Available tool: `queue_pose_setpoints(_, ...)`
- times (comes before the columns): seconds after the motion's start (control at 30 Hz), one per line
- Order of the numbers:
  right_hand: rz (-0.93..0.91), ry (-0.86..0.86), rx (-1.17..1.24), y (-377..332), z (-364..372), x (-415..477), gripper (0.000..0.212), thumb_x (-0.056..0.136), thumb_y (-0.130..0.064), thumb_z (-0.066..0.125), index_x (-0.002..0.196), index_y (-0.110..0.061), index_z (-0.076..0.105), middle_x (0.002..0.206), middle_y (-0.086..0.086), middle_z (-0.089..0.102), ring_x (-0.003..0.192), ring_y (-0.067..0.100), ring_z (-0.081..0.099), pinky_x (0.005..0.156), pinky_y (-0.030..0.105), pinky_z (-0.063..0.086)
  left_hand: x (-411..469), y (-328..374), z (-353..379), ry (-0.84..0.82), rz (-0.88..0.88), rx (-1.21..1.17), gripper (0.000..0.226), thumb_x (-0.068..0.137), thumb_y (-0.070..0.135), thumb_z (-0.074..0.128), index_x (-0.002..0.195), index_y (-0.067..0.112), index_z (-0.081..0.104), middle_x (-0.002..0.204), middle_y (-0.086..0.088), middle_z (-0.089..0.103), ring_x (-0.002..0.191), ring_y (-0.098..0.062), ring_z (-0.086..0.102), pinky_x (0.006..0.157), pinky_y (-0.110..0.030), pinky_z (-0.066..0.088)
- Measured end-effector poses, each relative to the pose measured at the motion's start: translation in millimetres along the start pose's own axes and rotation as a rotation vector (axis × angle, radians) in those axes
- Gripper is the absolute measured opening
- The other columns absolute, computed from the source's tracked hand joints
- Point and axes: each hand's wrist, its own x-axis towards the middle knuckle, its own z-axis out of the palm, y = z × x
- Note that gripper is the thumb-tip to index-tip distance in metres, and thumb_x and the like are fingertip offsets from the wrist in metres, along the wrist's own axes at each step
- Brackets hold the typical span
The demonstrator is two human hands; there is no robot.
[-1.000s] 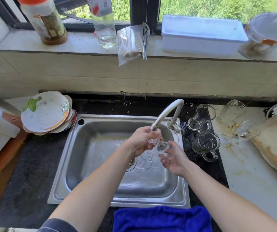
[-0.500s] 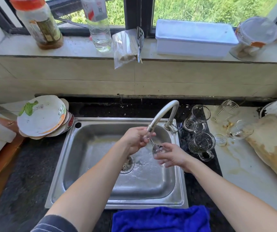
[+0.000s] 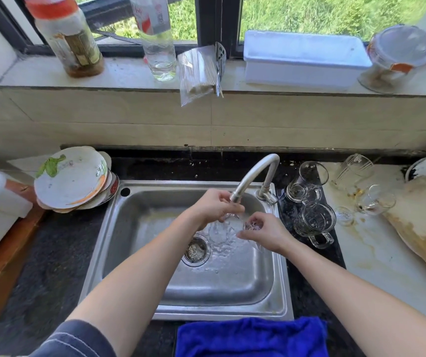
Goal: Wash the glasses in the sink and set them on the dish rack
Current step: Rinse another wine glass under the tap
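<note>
Head view, looking straight down over a steel sink (image 3: pixel 98 253). Above the basin, just under the spout of the curved faucet (image 3: pixel 254 173), a small clear glass (image 3: pixel 251 224) held between both hands in the running water. Left hand (image 3: pixel 214 206) curled, fingertips pinching one end of the glass close to the spout. Right hand (image 3: pixel 264 233) curled round the other end, thumb and fingers closed on it. Outline of the glass hard to make out through the water. Drain strainer (image 3: pixel 195 249) below the left wrist. On the dark counter right of the sink, glass mugs (image 3: pixel 313 220) standing close together — further glasses (image 3: pixel 375 199) on the pale worktop beyond. Stack of plates (image 3: pixel 71 176) at the sink's back left corner; blue cloth (image 3: pixel 250 336) at its front edge.
</note>
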Motion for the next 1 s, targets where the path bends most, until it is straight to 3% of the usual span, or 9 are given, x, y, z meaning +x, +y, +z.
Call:
queue_pose_setpoints(0.07,-0.031,0.044,-0.121,-7,-2,-1,0.046,0.064,-0.059,0.078,0.095,-0.028,0.064,0.087,-0.011,0.063,0.080,0.011,0.058,0.067,0.032,0.044,1,-3,-6,0.061,-0.025,0.062,0.013,0.084,0.008,0.066,0.096,0.004,0.069,0.075,-0.007,0.058,0.061,-0.015,0.050,0.057,-0.028,0.048)
queue_pose_setpoints(0.17,-0.088,0.057,-0.547,-25,-5,2,0.043,0.077,-0.067,0.061,0.103,-0.033,0.061,0.098,-0.011,0.063,0.093,0.017,0.060,0.072,0.033,0.044,-1,-11,-12,0.150,-0.055,0.030,0.023,0.093,0.016,0.057,0.104,-0.002,0.066,0.076,-0.008,0.057,0.067,-0.018,0.053,0.069,-0.034,0.058)
queue_pose_setpoints(0.27,-0.139,-0.018,-0.665,-41,1,14,0.019,0.091,-0.042,0.051,0.083,-0.025,0.054,0.089,0.003,0.067,0.089,0.028,0.063,0.072,0.036,0.043,-7,-9,-20,0.118,-0.073,-0.299,0.034,0.100,0.026,0.048,0.110,-0.004,0.061,0.090,-0.019,0.065,0.078,-0.029,0.065,0.080,-0.039,0.058)
queue_pose_setpoints(0.33,-0.136,-0.017,-0.430,-45,11,21,0.023,0.095,-0.030,0.049,0.076,-0.018,0.056,0.076,0.006,0.068,0.077,0.027,0.067,0.068,0.035,0.048,-12,-4,-27,0.102,-0.051,-0.373,0.032,0.100,0.026,0.047,0.113,0.000,0.059,0.096,-0.023,0.068,0.084,-0.033,0.068,0.086,-0.042,0.057)
queue_pose_setpoints(0.43,-0.032,0.003,-0.028,-49,24,29,0.039,0.098,-0.029,0.051,0.071,-0.006,0.066,0.056,0.006,0.063,0.054,0.020,0.063,0.060,0.031,0.051,-19,-8,-39,0.233,-0.027,-0.312,0.024,0.097,0.020,0.053,0.109,0.002,0.062,0.094,-0.021,0.069,0.083,-0.033,0.068,0.079,-0.038,0.057)
queue_pose_setpoints(0.53,0.023,-0.019,0.187,-53,37,39,0.041,0.096,-0.037,0.054,0.070,-0.010,0.069,0.061,0.006,0.064,0.059,0.019,0.059,0.063,0.036,0.049,-23,-31,-56,0.438,-0.058,-0.230,0.016,0.096,0.018,0.054,0.102,0.006,0.063,0.086,-0.015,0.069,0.075,-0.026,0.066,0.067,-0.033,0.055)
queue_pose_setpoints(0.73,0.142,-0.059,0.436,-74,49,49,0.027,0.100,-0.023,0.051,0.075,-0.015,0.052,0.084,0.006,0.063,0.066,0.007,0.053,0.046,0.015,0.042,-30,-75,-73,0.568,-0.171,-0.054,0.016,0.093,0.011,0.049,0.083,0.012,0.062,0.072,-0.010,0.063,0.059,-0.020,0.056,0.054,-0.026,0.042)
queue_pose_setpoints(0.9,0.330,-0.186,0.532,-71,49,52,0.007,0.096,-0.026,0.050,0.092,-0.021,0.051,0.103,0.002,0.074,0.066,0.012,0.058,0.066,0.030,0.044,-28,-87,-72,0.536,-0.207,0.094,0.019,0.090,0.008,0.048,0.079,0.010,0.063,0.073,-0.012,0.065,0.062,-0.022,0.057,0.056,-0.025,0.042)
queue_pose_setpoints(1.0,0.241,-0.107,0.501,-64,47,40,0.010,0.096,-0.022,0.050,0.096,-0.014,0.057,0.090,0.000,0.071,0.067,0.014,0.058,0.068,0.030,0.045,-25,-86,-65,0.503,-0.193,0.229,0.019,0.088,0.009,0.050,0.073,0.013,0.062,0.079,-0.014,0.069,0.076,-0.030,0.065,0.067,-0.031,0.050)
